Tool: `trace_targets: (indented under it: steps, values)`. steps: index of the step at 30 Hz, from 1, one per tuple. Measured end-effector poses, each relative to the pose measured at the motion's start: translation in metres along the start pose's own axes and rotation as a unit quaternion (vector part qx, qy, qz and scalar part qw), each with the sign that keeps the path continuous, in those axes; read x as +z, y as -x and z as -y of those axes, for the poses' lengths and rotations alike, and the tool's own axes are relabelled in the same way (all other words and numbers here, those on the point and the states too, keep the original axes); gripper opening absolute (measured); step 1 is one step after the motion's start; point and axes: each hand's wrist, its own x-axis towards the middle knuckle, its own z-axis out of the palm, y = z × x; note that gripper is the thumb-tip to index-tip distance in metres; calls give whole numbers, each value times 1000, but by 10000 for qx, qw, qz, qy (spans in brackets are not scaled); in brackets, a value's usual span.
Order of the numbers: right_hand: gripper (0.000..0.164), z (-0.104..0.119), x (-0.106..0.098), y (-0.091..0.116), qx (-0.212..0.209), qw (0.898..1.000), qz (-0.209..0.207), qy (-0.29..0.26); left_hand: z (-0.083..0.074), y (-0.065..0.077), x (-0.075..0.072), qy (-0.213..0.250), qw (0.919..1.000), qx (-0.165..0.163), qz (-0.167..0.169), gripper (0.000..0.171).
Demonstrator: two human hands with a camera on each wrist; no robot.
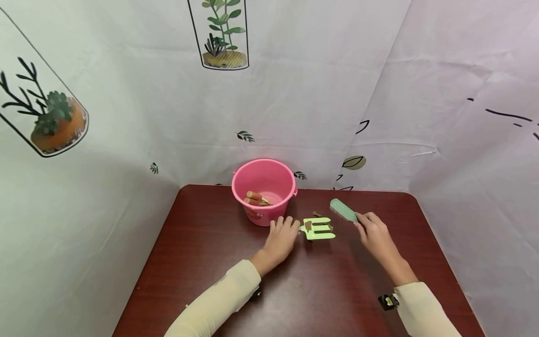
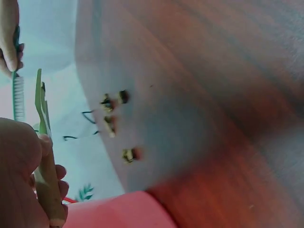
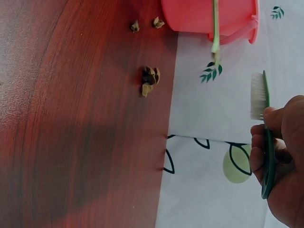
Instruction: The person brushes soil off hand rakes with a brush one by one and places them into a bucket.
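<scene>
My left hand grips the wooden handle of a small garden fork with light green tines. Brown bits lie on the tines, which are held above the table and point right. In my right hand is the handle of a green brush. Its pale bristles are apart from the fork, off to its right. Several dry brown clumps lie on the table beneath. Just beyond my left hand stands a pink bucket, with wooden-handled tools inside.
A dark red-brown wooden table with rounded back corners carries everything. White cloth printed with plants hangs behind it and at both sides. The bucket stands near the back edge.
</scene>
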Motion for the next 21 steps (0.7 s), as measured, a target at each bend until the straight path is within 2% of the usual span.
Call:
trace_targets:
  steps: [4,11,21]
  values:
    - [32,2,0,-4,-78,9999,-100,-28,3,-6,-11,-148,9998,-75,-109,11]
    - [32,7,-2,-12,-202,9992,-308,-182,8,-17,-31,-265,9986,-89,-450,13]
    - [34,22,-9,-27,-306,9982,-378,-351,14,-33,-56,-360,9980,-193,-477,14]
